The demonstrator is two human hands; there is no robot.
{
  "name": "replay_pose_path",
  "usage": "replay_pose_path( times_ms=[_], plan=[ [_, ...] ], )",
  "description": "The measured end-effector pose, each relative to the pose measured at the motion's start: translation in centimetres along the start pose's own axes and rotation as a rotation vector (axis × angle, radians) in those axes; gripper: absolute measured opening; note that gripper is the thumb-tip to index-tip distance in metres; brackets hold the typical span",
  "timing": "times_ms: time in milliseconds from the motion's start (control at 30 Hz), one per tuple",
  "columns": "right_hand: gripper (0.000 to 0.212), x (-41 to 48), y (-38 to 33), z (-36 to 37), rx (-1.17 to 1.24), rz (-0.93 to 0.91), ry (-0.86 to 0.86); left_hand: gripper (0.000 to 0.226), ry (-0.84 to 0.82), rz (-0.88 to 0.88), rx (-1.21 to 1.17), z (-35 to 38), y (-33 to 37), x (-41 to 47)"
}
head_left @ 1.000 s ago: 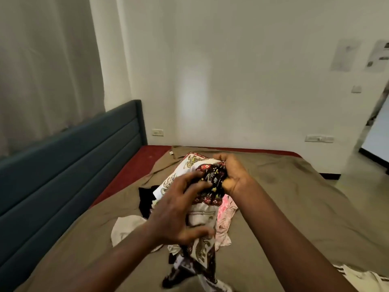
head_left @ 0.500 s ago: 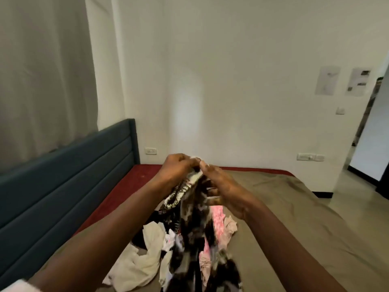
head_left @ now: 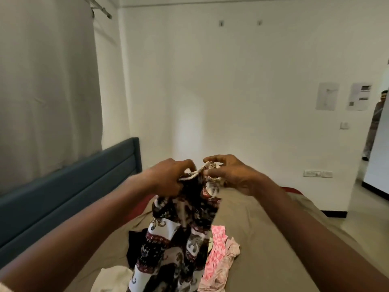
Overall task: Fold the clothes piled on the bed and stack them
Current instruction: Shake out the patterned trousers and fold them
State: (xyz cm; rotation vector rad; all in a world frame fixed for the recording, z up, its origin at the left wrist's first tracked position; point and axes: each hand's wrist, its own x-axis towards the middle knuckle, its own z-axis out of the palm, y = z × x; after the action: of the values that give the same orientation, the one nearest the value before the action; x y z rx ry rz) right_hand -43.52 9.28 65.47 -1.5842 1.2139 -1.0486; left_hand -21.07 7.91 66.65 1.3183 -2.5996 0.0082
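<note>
A black, white and dark-red patterned garment (head_left: 179, 237) hangs in front of me above the bed. My left hand (head_left: 168, 178) and my right hand (head_left: 229, 175) both pinch its top edge, close together at chest height. Its lower part trails down onto the pile on the olive-brown bed cover (head_left: 263, 239). On the pile lie a pink patterned piece (head_left: 216, 251), a pale pink piece (head_left: 223, 272), a black garment (head_left: 134, 243) and a cream garment (head_left: 113, 279), partly hidden by the hanging cloth.
A dark blue padded headboard (head_left: 69, 197) runs along the left under a grey curtain (head_left: 46, 81). A white wall stands beyond the bed. At the far right a doorway shows part of another person (head_left: 376, 125).
Both hands have lifted the patterned garment up off the pile and moved slightly apart along its top edge. The view has tilted upward.
</note>
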Motion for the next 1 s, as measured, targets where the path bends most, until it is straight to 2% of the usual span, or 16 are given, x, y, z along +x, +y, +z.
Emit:
replay_pose_path(
  times_ms=[67,133,233,300,400,467,533,633,700,767,833,900,1000],
  plan=[
    [0.043,0.0,-0.3,-2.4,-0.358,-0.077,-0.036,0.032,-0.057,-0.052,0.053,-1.5,-2.2,-0.5],
    [0.035,-0.1,-0.4,-4.4,-0.449,-0.118,-0.032,0.017,-0.164,-0.106,-0.042,-2.6,-4.8,-1.4],
    [0.023,0.4,-0.3,-6.7,-0.311,-0.12,-0.095,0.016,-0.332,-0.154,-0.383,-3.5,-6.8,-3.0],
    [0.027,0.8,-0.3,-8.2,-0.225,-0.076,-0.177,0.02,-0.385,-0.166,-0.548,-4.1,-7.2,-4.0],
    [0.036,0.4,-1.0,-10.4,-0.038,-0.001,-0.312,0.03,-0.374,-0.155,-0.781,-5.4,-7.3,-5.6],
    [0.037,0.6,-1.6,-11.5,0.172,-0.002,-0.314,0.032,-0.247,-0.207,-1.047,-6.1,-7.2,-6.0],
    [0.037,1.5,-1.6,-11.4,0.274,0.013,-0.182,0.036,-0.002,-0.366,-1.2,-5.6,-6.8,-5.2],
    [0.035,2.9,0.0,-8.2,0.173,0.076,0.193,0.035,0.431,-0.638,-1.013,-2.1,-4.9,-2.2],
    [0.026,2.9,2.1,-4.8,0.311,0.067,0.34,0.029,0.642,-0.715,-0.979,1.5,-2.4,-0.6],
    [0.018,1.7,4.4,-0.8,0.507,0.063,0.367,0.024,0.744,-0.739,-0.985,5.7,0.9,-0.1],
    [0.021,0.2,7.3,3.3,0.626,0.039,0.375,0.021,0.806,-0.715,-1.024,10.3,4.6,-0.4],
    [0.025,-1.3,9.9,6.9,0.674,0.022,0.404,0.017,0.84,-0.673,-1.006,14.2,7.5,-0.7],
    [0.033,-3.1,13.0,9.8,0.643,0.047,0.465,0.012,0.831,-0.675,-0.843,18.7,9.2,-1.5]
  ],
)
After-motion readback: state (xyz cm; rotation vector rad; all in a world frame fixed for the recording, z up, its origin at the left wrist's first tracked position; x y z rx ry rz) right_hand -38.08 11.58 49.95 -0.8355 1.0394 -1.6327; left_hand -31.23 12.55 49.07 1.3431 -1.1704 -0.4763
